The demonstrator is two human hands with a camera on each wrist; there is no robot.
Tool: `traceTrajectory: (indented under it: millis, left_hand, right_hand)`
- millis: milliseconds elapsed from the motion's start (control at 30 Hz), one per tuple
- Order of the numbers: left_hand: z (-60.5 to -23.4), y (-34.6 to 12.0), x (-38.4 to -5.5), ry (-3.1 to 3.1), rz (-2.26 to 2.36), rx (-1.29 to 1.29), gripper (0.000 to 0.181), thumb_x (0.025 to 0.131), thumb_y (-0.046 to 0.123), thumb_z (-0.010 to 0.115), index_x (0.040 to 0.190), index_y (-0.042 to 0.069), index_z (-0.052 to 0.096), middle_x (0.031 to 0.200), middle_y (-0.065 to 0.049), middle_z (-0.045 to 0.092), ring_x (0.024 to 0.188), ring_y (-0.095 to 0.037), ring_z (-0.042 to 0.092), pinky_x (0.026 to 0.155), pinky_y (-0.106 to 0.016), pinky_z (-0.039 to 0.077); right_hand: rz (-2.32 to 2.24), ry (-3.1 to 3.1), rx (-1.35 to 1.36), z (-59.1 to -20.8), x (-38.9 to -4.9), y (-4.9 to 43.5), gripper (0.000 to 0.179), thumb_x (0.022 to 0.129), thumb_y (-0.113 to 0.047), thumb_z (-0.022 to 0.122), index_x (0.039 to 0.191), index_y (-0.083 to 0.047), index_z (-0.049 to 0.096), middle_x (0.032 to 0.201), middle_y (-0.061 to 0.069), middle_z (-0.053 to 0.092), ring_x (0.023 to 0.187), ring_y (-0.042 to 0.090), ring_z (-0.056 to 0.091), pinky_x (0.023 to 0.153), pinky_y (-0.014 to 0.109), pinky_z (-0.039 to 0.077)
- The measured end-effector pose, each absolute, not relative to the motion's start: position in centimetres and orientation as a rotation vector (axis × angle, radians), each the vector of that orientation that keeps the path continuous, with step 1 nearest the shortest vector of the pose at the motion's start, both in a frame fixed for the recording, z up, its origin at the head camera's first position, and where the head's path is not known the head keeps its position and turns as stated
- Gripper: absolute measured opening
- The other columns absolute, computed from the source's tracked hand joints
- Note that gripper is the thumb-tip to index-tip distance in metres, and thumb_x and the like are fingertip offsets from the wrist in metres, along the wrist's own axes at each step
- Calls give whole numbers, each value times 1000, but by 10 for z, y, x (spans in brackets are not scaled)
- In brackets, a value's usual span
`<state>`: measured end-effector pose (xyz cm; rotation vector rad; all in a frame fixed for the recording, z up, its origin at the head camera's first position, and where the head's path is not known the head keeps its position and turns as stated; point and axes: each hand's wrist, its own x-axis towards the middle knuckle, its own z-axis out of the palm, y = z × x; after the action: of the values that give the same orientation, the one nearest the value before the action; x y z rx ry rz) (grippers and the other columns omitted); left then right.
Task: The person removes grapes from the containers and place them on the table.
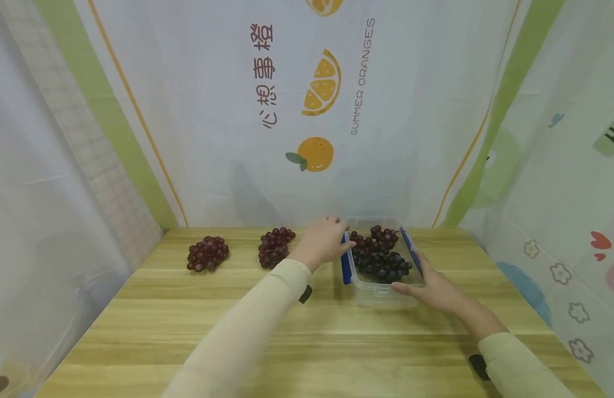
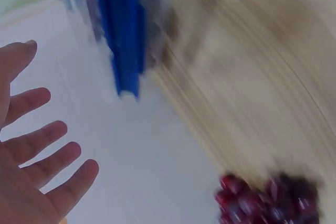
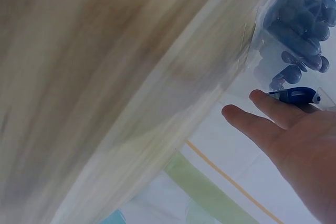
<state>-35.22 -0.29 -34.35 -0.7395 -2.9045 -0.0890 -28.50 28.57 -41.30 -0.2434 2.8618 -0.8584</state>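
A clear plastic container [image 1: 386, 294] stands on the table with its blue side clips [image 1: 346, 260] folded out. Inside lie a bunch of dark grapes [image 1: 384, 265] in front and a bunch of red grapes [image 1: 384, 236] behind. My left hand [image 1: 324, 240] is above the left clip, its thumb toward the rim; in the left wrist view its fingers [image 2: 47, 140] are spread and hold nothing. My right hand [image 1: 438, 287] rests at the container's front right corner, thumb over the front rim, straight fingers [image 3: 270, 116] along the right side by the blue clip.
To the left of the container, a bunch of red grapes [image 1: 275, 247] lies partly behind the left wrist, and another red bunch [image 1: 208, 254] lies farther left. A printed curtain [image 1: 212, 182] hangs behind the wooden table [image 1: 337, 354], with more cloth along both sides.
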Motion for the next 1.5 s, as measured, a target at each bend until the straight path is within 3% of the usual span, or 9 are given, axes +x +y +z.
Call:
traceTrajectory:
  millis: [433, 733, 933, 1133, 1233, 1400, 1500]
  left_hand:
    - [-330, 67, -341, -2884, 49, -909, 55, 106, 56, 59, 152, 26, 58, 150, 0, 64, 137, -21, 62, 108, -44, 58]
    - [-321, 100, -348, -2933, 41, -1025, 43, 105, 45, 67, 144, 29, 62, 137, 9, 69, 124, -11, 68, 100, -34, 60]
    - [-331, 112, -349, -3051, 86, -1061, 51, 105, 42, 67, 155, 34, 54, 151, 11, 63, 135, -11, 63, 106, -36, 58]
    - [-334, 111, -343, -3286, 107, -1102, 67, 107, 21, 66, 162, 48, 39, 166, 18, 46, 152, -9, 49, 114, -34, 52]
    - [-337, 110, -343, -3376, 137, -1076, 72, 106, 19, 66, 162, 53, 35, 166, 18, 45, 154, -9, 46, 112, -33, 51]
    - [-343, 109, -343, -3334, 130, -1173, 52, 103, 19, 72, 147, 41, 56, 137, 14, 67, 123, -7, 63, 97, -29, 53]
    - [-345, 109, -345, -3304, 131, -1234, 33, 103, 16, 71, 131, 33, 64, 120, 12, 69, 105, -7, 63, 90, -28, 52]
  right_hand:
    - [-878, 2822, -251, -414, -288, 288, 130, 96, -70, 65, 167, -5, -24, 166, 46, 18, 148, 65, 36, 112, 76, 41]
    - [-870, 2839, -274, -411, -285, 291, 130, 98, -67, 65, 165, 0, -23, 162, 49, 24, 146, 65, 40, 110, 74, 44]
    - [-869, 2844, -274, -413, -283, 290, 128, 97, -68, 65, 167, -3, -21, 163, 47, 25, 146, 65, 39, 110, 76, 43]
    - [-892, 2860, -277, -413, -284, 288, 127, 96, -67, 68, 169, -6, -17, 160, 50, 27, 145, 67, 38, 108, 77, 43]
    - [-909, 2851, -279, -413, -285, 288, 128, 95, -67, 68, 169, -7, -17, 162, 49, 26, 147, 67, 35, 109, 77, 43]
    - [-909, 2827, -262, -413, -286, 288, 129, 96, -68, 67, 168, -5, -19, 161, 49, 26, 147, 65, 37, 109, 76, 43]
    - [-900, 2817, -255, -412, -286, 287, 130, 96, -68, 67, 167, -2, -20, 161, 50, 24, 147, 65, 36, 111, 76, 43]
